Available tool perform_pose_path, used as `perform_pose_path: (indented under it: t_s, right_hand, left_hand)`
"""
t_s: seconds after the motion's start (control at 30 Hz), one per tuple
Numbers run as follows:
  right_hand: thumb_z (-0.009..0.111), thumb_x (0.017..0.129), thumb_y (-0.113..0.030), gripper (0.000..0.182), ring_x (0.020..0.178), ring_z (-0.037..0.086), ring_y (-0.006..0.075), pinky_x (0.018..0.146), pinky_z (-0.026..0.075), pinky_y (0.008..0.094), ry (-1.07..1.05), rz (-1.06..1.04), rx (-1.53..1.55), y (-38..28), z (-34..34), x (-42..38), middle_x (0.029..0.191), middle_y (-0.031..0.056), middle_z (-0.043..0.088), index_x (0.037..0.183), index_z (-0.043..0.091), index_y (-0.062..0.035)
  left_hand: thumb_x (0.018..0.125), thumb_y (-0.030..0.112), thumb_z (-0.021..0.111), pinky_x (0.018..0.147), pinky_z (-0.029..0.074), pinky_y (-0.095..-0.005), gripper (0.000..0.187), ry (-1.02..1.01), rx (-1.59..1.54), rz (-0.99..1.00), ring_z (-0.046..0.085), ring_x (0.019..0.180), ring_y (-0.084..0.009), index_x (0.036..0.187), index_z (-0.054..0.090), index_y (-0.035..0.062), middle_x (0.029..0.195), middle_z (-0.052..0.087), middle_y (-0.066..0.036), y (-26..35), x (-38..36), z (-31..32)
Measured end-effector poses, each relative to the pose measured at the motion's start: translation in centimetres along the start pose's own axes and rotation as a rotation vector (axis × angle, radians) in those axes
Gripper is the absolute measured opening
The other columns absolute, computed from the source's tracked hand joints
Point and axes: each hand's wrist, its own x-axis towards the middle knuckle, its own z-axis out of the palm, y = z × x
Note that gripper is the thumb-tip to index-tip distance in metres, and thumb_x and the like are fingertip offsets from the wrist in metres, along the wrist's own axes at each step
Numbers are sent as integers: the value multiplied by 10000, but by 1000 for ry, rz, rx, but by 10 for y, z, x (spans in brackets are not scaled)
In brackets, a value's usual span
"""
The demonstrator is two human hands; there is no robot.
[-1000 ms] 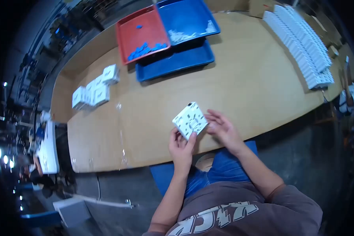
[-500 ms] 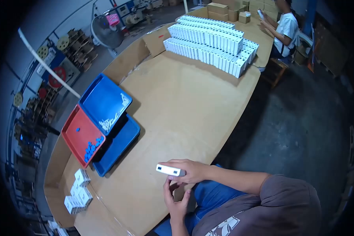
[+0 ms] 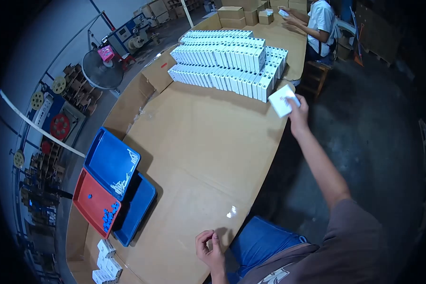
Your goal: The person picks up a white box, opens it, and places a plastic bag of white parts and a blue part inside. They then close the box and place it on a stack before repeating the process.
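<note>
A flat white box (image 3: 283, 101) is gripped in my right hand (image 3: 299, 117), stretched out over the right table edge. It is tilted, with faint markings on its face, close to the near right end of the stacked rows of white boxes (image 3: 222, 78). My left hand (image 3: 209, 250) stays near the front edge of the table, fingers curled in and the thumb close to the fingertips, with nothing showing between them. The tabletop (image 3: 199, 142) is brown, and a shiny patch lies on it just above my left hand.
On the left are a blue tray (image 3: 97, 156) with white pieces, a red tray (image 3: 87, 208) with small blue pieces, and a lower blue tray (image 3: 144, 199). Several white boxes (image 3: 108, 265) stand bottom left. A person (image 3: 321, 28) works at the far right, beside cardboard boxes (image 3: 232, 16).
My right hand has carried the white box from beside my left hand up and right toward the rows. My left fingers have curled in. The view has shifted.
</note>
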Motion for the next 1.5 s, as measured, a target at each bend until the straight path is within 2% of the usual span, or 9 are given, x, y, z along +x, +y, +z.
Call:
perform_pose_path:
  t_s: [0.2,0.43,0.57,0.83,1.03,1.13,1.3,1.4,1.5]
  right_hand:
    - [714,927,-314,343,805,717,174,652,540,317,207,-186,-91,-29,21,194,875,95,718,1023,702,15]
    - [786,830,-332,470,785,784,308,676,650,409,288,-171,-548,-26,93,368,1027,223,770,1057,721,74]
    - [724,872,-379,481,759,796,260,615,643,404,92,-43,-831,-49,132,363,978,192,799,1106,756,41]
    - [673,918,-380,408,756,769,226,623,620,383,-111,-115,-1128,-51,198,393,970,127,799,1039,798,-11]
    - [696,921,-433,537,930,766,297,820,618,433,-98,-329,-1316,-32,220,406,1069,172,785,1117,768,63]
    - [681,956,-453,591,998,757,336,885,597,454,-380,-208,-1231,-15,227,417,1183,216,759,1197,735,84]
    - [337,1082,-669,836,891,747,390,768,603,537,-498,-42,-1242,-8,224,436,1207,261,717,1416,623,42]
    - [351,1102,-621,756,920,760,383,766,605,516,-485,-117,-1200,7,211,473,1242,262,721,1410,650,2]
    - [389,1099,-619,778,1353,595,458,1127,446,505,-336,-324,-1127,3,194,483,1432,304,636,1401,633,56]
  left_hand:
    - [975,9,699,997,513,-364,216,-37,67,52,651,1081,-249,1181,645,-30,1128,674,-148,6,12,33]
    - [964,-7,665,986,520,-375,232,62,193,180,615,1115,-305,1194,647,-34,1134,653,-146,-25,23,57]
    - [1012,-48,564,984,557,-374,178,13,243,176,630,1080,-257,1182,616,-55,1168,589,-161,-20,21,54]
    - [1031,87,658,945,551,-410,164,29,367,183,644,1061,-305,1169,668,-1,1165,663,-175,-21,26,55]
    - [1041,72,658,938,556,-418,152,-25,421,176,646,1071,-317,1176,666,1,1132,676,-178,-10,30,58]
    - [1041,44,646,934,559,-415,137,-38,401,141,647,1069,-315,1170,665,3,1154,672,-185,-13,28,56]
    - [1052,53,645,974,550,-425,148,-71,416,135,649,1076,-324,1192,664,13,1272,651,-183,-14,28,51]
    - [1035,50,647,970,541,-409,145,-45,404,167,650,1064,-313,1171,670,4,1239,644,-174,-16,28,52]
    - [968,6,663,908,533,-378,126,32,322,153,654,1013,-284,1089,692,-12,1090,667,-157,-17,28,61]
